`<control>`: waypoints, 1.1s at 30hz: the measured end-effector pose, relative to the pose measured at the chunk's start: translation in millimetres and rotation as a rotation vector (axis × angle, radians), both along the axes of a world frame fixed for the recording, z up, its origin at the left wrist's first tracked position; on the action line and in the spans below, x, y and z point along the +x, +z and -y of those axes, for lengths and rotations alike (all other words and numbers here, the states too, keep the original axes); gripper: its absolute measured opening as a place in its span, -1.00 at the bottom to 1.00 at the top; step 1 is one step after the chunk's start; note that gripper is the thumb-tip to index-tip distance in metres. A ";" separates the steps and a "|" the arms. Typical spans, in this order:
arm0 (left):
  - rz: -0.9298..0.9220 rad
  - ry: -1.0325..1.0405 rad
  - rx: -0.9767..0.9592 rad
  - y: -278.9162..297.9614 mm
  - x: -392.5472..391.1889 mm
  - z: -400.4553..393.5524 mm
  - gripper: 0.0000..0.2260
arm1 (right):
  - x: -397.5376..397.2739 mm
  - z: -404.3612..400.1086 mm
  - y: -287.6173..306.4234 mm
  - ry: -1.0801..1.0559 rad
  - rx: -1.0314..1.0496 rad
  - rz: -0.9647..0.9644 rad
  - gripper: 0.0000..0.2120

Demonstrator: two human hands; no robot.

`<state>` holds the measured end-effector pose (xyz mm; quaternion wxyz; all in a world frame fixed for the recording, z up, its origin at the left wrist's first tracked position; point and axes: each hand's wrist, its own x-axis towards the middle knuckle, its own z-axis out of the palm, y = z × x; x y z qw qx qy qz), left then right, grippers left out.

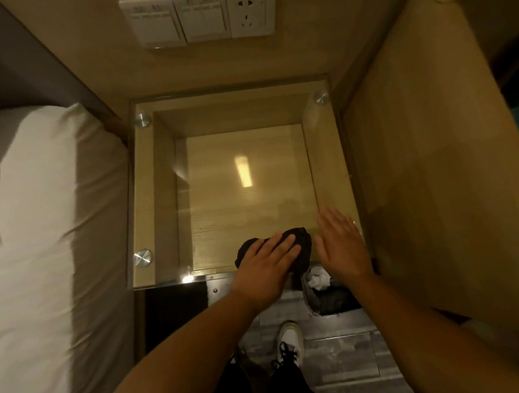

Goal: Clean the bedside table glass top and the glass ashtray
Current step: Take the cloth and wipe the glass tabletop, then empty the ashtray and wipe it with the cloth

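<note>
The bedside table's glass top [221, 174] fills the middle of the view, held by round metal studs at its corners. A black cloth [302, 242] lies bunched on the glass near the front edge. My left hand [265, 265] presses flat on the cloth, fingers together and pointing right. Just to the right of the cloth, my right hand [340, 246] is flat with fingers spread at the glass's front right corner and holds nothing. No ashtray shows in view.
A bed with a white pillow [50, 192] borders the table on the left. Wall switches and a socket [197, 16] sit above it. A wooden panel [424, 157] stands on the right. A waste bin [326, 292] with crumpled paper is on the floor below the front right corner.
</note>
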<state>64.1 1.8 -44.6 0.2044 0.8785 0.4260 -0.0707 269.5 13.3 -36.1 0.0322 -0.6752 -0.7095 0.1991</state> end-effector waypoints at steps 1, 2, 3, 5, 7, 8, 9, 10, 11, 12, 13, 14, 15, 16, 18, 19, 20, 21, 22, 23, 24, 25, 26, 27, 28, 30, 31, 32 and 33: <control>-0.013 -0.006 -0.003 1.8 -0.5 -0.3 -0.47 | -0.9 8.8 2.1 0.028 -0.007 0.003 -0.42; -0.017 -0.008 -0.001 3.4 -1.2 -0.5 -0.46 | -1.8 16.5 3.8 0.057 -0.011 -0.001 -0.41; -0.004 -0.010 -0.002 5.0 -2.5 -0.3 -0.46 | -2.9 22.6 5.1 0.084 -0.019 -0.005 -0.40; 0.028 -0.033 -0.011 9.1 -6.9 1.6 -0.42 | -5.2 30.3 6.0 0.142 -0.033 0.004 -0.37; 0.005 -0.053 0.008 12.2 -13.3 3.6 -0.36 | -7.4 33.4 6.8 0.195 -0.033 0.030 -0.33; -0.018 -0.040 0.043 13.1 -17.7 3.3 -0.34 | -8.3 33.7 7.3 0.221 -0.030 0.048 -0.32; -0.044 -0.012 0.076 14.6 -22.8 2.3 -0.33 | -9.6 33.1 7.9 0.250 -0.022 0.070 -0.31; -0.070 0.016 0.101 15.2 -28.3 0.8 -0.33 | -11.6 31.9 8.4 0.283 -0.013 0.096 -0.29; -0.095 0.029 0.123 13.8 -33.9 -0.4 -0.33 | -14.6 30.3 8.5 0.319 -0.007 0.124 -0.28; -0.120 0.030 0.133 11.2 -39.1 -2.2 -0.33 | -18.4 28.9 7.6 0.353 -0.006 0.146 -0.28; -0.147 0.023 0.122 9.6 -42.6 -4.6 -0.33 | -22.7 27.3 5.7 0.381 -0.004 0.162 -0.28; -0.164 0.016 0.107 9.2 -44.3 -6.1 -0.34 | -27.1 25.3 3.5 0.398 -0.001 0.175 -0.29; -0.171 0.007 0.093 9.5 -44.4 -6.3 -0.35 | -31.1 23.3 1.2 0.404 0.005 0.189 -0.30; -0.161 -0.007 0.104 9.5 -43.0 -5.4 -0.37 | -34.4 21.7 -0.8 0.403 0.014 0.201 -0.33; -0.146 -0.016 0.116 7.9 -42.1 -0.7 -0.42 | -39.6 21.3 -2.8 0.389 0.052 0.196 -0.36; -0.132 -0.011 0.113 9.8 -42.0 1.4 -0.44 | -41.6 22.9 -2.2 0.372 0.075 0.178 -0.38; -0.113 -0.007 0.121 11.7 -41.7 2.5 -0.46 | -43.3 25.9 -1.2 0.349 0.095 0.156 -0.40; -0.108 -0.005 0.141 14.7 -40.8 3.3 -0.47 | -45.0 29.6 -0.7 0.319 0.122 0.135 -0.43; -0.139 -0.018 0.132 17.5 -39.0 3.1 -0.47 | -47.1 34.2 0.6 0.290 0.139 0.123 -0.46; -0.169 -0.040 0.121 18.1 -36.7 3.0 -0.48 | -49.7 39.0 2.2 0.266 0.144 0.117 -0.50; -0.198 -0.063 0.103 19.1 -34.2 3.0 -0.49 | -52.8 44.1 4.7 0.242 0.137 0.116 -0.54; -0.202 -0.081 0.104 21.5 -31.7 3.5 -0.50 | -55.9 49.3 6.5 0.219 0.124 0.120 -0.57; -0.208 -0.104 0.104 25.3 -30.1 4.5 -0.51 | -58.5 54.6 9.6 0.196 0.101 0.131 -0.60; -0.223 -0.160 0.090 29.8 -29.2 5.6 -0.54 | -60.4 60.5 13.4 0.172 0.074 0.146 -0.61; -0.208 -0.217 0.092 31.7 -29.7 7.8 -0.56 | -61.2 67.6 16.8 0.148 0.046 0.156 -0.63; -0.171 -0.276 0.044 36.2 -29.3 14.6 -0.58 | -58.3 87.2 21.7 0.107 0.000 0.150 -0.63; -0.162 -0.295 0.002 41.0 -26.9 19.0 -0.62 | -55.0 99.3 24.8 0.087 -0.021 0.145 -0.63; -0.162 -0.321 -0.019 50.0 -21.5 23.9 -0.66 | -51.1 111.7 29.4 0.066 -0.042 0.144 -0.62; -0.181 -0.357 -0.029 58.3 -15.2 30.5 -0.68 | -46.6 124.0 34.8 0.044 -0.058 0.146 -0.62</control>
